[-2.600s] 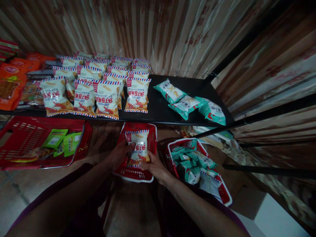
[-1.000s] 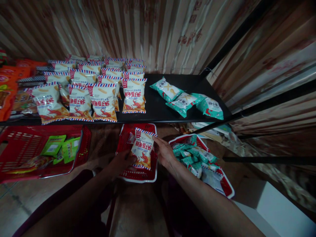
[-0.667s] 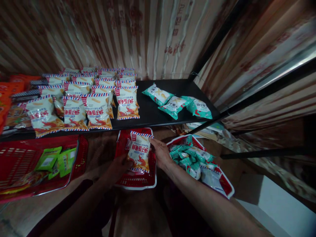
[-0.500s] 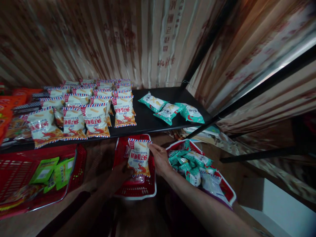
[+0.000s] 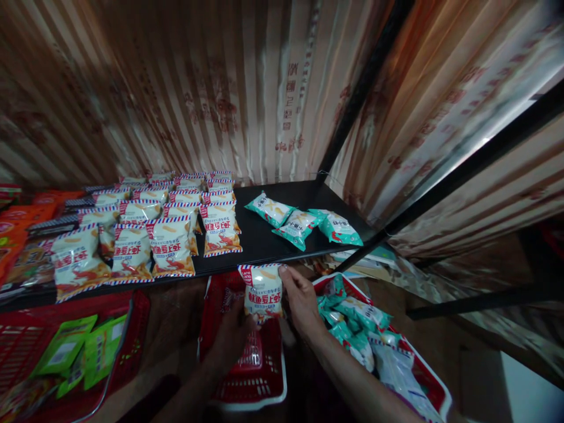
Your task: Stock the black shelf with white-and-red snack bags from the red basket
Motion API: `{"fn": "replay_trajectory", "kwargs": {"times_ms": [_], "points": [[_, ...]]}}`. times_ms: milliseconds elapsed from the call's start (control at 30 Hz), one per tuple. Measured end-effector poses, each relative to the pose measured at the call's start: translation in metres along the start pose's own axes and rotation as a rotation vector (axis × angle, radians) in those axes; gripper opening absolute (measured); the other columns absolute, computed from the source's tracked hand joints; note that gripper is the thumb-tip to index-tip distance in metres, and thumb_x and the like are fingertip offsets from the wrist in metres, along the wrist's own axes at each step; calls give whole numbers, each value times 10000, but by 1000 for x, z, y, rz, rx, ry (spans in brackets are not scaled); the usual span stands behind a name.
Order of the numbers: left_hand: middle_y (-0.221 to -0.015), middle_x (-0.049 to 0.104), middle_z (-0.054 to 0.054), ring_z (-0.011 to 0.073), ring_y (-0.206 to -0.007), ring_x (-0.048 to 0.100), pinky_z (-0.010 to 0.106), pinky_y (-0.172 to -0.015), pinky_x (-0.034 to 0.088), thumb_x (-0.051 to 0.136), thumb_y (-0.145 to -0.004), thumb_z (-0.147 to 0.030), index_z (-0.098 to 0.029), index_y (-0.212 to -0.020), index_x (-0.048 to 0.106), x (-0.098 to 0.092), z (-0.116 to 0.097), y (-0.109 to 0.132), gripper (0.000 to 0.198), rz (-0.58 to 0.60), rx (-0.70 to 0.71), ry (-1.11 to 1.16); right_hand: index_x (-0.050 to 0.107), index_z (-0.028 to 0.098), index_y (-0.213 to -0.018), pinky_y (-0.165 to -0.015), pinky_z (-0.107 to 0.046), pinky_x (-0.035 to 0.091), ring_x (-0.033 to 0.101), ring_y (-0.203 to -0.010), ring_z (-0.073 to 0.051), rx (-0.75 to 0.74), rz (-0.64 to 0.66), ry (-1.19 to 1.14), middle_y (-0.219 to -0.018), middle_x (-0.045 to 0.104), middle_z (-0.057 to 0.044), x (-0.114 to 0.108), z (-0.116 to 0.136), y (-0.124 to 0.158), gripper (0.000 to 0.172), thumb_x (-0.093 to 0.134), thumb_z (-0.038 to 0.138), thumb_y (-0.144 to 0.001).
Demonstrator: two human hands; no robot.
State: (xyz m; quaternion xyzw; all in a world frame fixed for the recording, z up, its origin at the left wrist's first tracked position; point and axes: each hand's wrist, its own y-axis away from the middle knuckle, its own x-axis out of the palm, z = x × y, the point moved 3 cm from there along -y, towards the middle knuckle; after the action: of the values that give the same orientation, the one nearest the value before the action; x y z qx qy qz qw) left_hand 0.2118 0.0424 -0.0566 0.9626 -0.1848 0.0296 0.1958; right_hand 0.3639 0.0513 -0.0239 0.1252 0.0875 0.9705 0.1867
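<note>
Between my two hands is a white and orange snack bag (image 5: 264, 291) with red lettering and a striped top edge, held upright over a red basket (image 5: 251, 382). My right hand (image 5: 302, 296) pinches its upper right corner. My left hand (image 5: 235, 329), in shadow, grips its lower left side. Just beyond, several matching snack bags (image 5: 171, 247) stand in rows on a black shelf (image 5: 259, 249). Three teal snack bags (image 5: 299, 228) lie farther right on that shelf.
A red basket with a white rim (image 5: 445, 405) at the right holds teal bags (image 5: 352, 311). Another red basket (image 5: 141, 317) at the left holds green packets (image 5: 66, 346). A black post (image 5: 365, 88) and a slanting bar (image 5: 462, 158) frame the shelf. Patterned curtains (image 5: 247, 76) hang behind.
Both hands have raised the snack bag relative to the basket, toward the shelf's front edge. The view has tilted, so the shelf sits lower in the picture.
</note>
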Motion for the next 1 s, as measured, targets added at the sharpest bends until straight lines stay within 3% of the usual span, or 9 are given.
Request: {"fn": "replay_trajectory", "kwargs": {"times_ms": [233, 333, 400, 700, 1000], "points": [[-1116, 642, 122, 245, -930, 612, 338, -747, 511, 633, -699, -327, -161, -1113, 555, -8, -4, -11, 453, -28, 102, 30, 598, 242, -1104, -801, -326, 493, 614, -946, -241, -112, 175, 134, -1046, 676, -44, 6, -1, 4, 391, 622, 461, -781], [-1080, 659, 97, 226, -901, 613, 331, -764, 510, 635, -696, -332, -170, -1039, 577, -13, -12, -12, 383, -47, 122, 19, 562, 243, -1150, -872, -349, 470, 599, -979, -239, -145, 197, 233, -1103, 654, -43, 9, -9, 4, 432, 654, 410, -762], [-1023, 678, 77, 224, -894, 613, 332, -793, 502, 647, -683, -323, -177, -982, 591, -17, -16, -11, 338, -65, 113, -17, 564, 232, -1137, -873, -357, 468, 603, -946, -235, -145, 194, 283, -1057, 666, -39, 11, -15, 4, 441, 669, 402, -745], [-1049, 671, 96, 238, -938, 619, 340, -845, 477, 668, -688, -324, -147, -1060, 565, -31, -14, -10, 424, -60, 135, -54, 569, 233, -1129, -876, -328, 464, 592, -966, -220, -150, 175, 223, -1059, 661, -26, 22, -24, 5, 476, 706, 386, -700], [-1101, 657, 105, 229, -958, 623, 326, -848, 479, 689, -686, -340, -127, -1137, 533, -43, -11, -6, 523, -54, 137, -79, 557, 223, -1115, -837, -304, 477, 606, -926, -199, -219, 207, 283, -1038, 656, -33, 32, -27, 7, 397, 646, 390, -767]]}}
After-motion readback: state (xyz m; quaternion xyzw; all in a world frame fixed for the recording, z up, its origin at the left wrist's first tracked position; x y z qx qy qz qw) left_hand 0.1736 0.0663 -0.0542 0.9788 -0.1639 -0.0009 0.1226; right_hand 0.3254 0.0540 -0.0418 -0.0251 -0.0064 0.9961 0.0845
